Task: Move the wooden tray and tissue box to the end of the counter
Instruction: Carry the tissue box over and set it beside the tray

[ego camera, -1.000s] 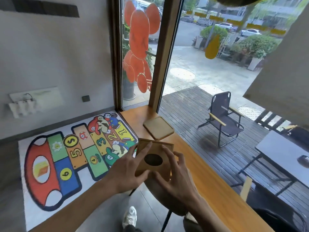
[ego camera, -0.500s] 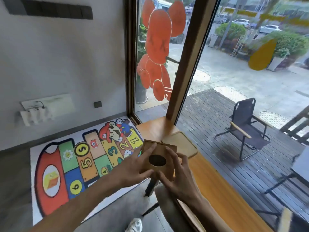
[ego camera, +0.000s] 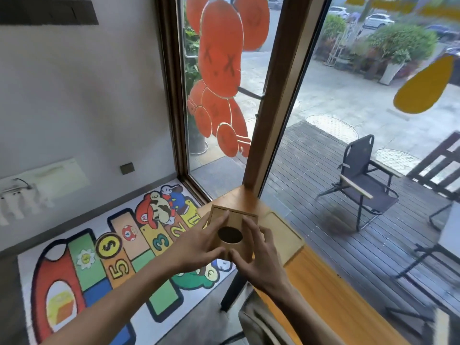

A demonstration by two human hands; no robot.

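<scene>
Hands grip a square light-wood tissue box from both sides at the far end of a long orange-brown wooden counter, the landmark for all positions below. The box's top face, bearing a dark round dispensing hole, tilts toward the camera; its edges run oblique to the counter's length, one corner pointing toward the counter's end. Whether the box rests on the counter surface or is held just above it cannot be told. The left hand has fingers spread and curled, with the forefinger along the top face and the thumb against the near side. The right hand mirrors this, with fingers splayed over the right portion of the top and the thumb pressing the near edge. A flat, rounded-corner light wooden tray lies on the counter just beside the box on its window side, partly hidden by the right hand, its long axis roughly following the counter's length. The counter's far end abuts a brown wooden window post. On the floor to the counter's left lies a colourful cartoon hopscotch mat. Beyond the glass, to the counter's right, a dark folding chair stands on decking.
</scene>
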